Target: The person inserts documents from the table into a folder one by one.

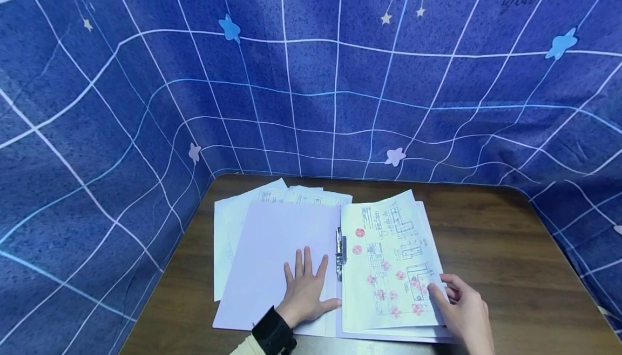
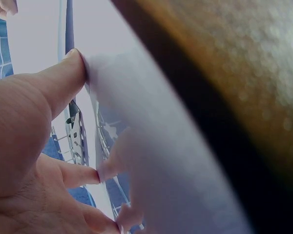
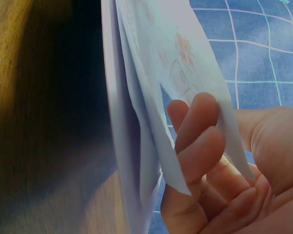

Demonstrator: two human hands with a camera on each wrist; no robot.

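A pale lilac folder (image 1: 272,247) lies spread on the table with a metal clip (image 1: 339,252) along its spine. On its right side is a stack of papers; the top sheet (image 1: 357,290) carries technical drawings and red stamps. My left hand (image 1: 305,293) rests with fingers spread on the folder's left cover, thumb near the spine. At the sheet's lower right edge, my right hand (image 1: 464,309) pinches the top sheet, thumb above and fingers beneath. In the right wrist view, the held sheet (image 3: 205,58) stands apart from the other sheets (image 3: 149,117) below it.
More loose papers (image 1: 223,247) stick out beneath the folder at the left and back. The brown wooden table (image 1: 510,247) extends to the right. A blue curtain (image 1: 311,112) with white grid lines hangs behind and along both sides.
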